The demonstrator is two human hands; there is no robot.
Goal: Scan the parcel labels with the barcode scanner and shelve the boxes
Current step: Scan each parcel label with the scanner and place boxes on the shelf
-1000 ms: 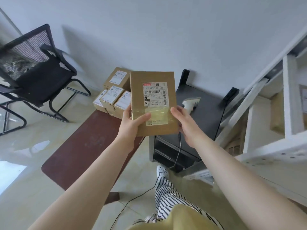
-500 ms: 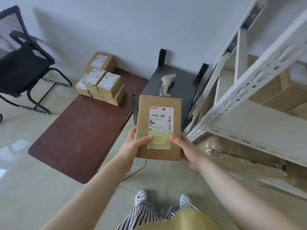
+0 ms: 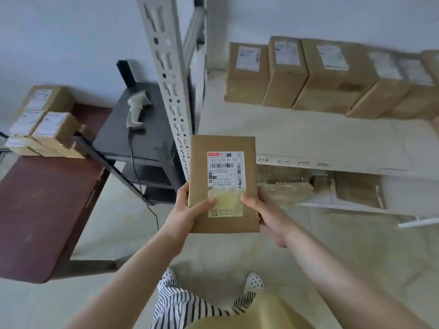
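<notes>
I hold a flat brown parcel upright in front of me, its white barcode label facing me. My left hand grips its lower left edge, thumb across the front. My right hand grips the lower right edge the same way. The parcel hangs in front of the white shelf, beside the shelf's perforated post. The pale barcode scanner lies on the black stand to the left, its cable trailing down to the floor.
A row of labelled brown boxes lines the back of the shelf. More small boxes are stacked on the dark red table at the left. Flattened wrapping lies on the lower shelf level.
The view has swung right from the table toward the shelf. The parcel, still held by both hands, now sits in front of the shelf board; the row of shelved boxes has come into sight.
</notes>
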